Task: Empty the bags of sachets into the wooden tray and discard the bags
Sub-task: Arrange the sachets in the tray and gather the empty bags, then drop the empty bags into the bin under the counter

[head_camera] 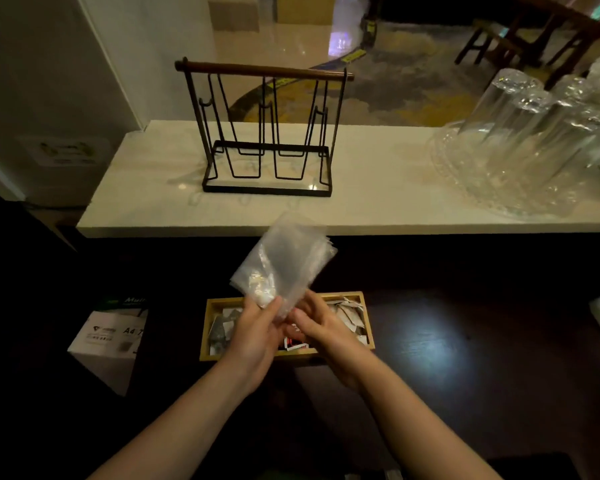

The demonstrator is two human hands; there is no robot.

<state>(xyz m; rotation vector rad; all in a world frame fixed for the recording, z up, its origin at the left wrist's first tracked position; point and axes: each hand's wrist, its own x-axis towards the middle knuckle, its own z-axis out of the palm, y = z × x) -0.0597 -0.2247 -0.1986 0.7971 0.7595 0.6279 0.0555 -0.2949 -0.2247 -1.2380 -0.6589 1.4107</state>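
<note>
The wooden tray (367, 315) sits on the dark table (465, 358) with sachets (349, 315) in it, and both hands, left hand (253, 336) and right hand (321, 329), hold a bag (284, 261) above it. Left of the tray stands a paper box (110, 344). Behind, on the raised counter (378, 188), a wire rack (265, 133) stands left of upturned glasses (520, 133).

The left hand (257, 332) and the right hand (321, 327) both pinch the lower edge of a clear, crumpled plastic bag (284, 261) above a rectangular wooden tray (367, 320) containing mixed paper sachets (349, 315). A black wire rack (265, 133) stands on the white marble counter (378, 174) beyond.
</note>
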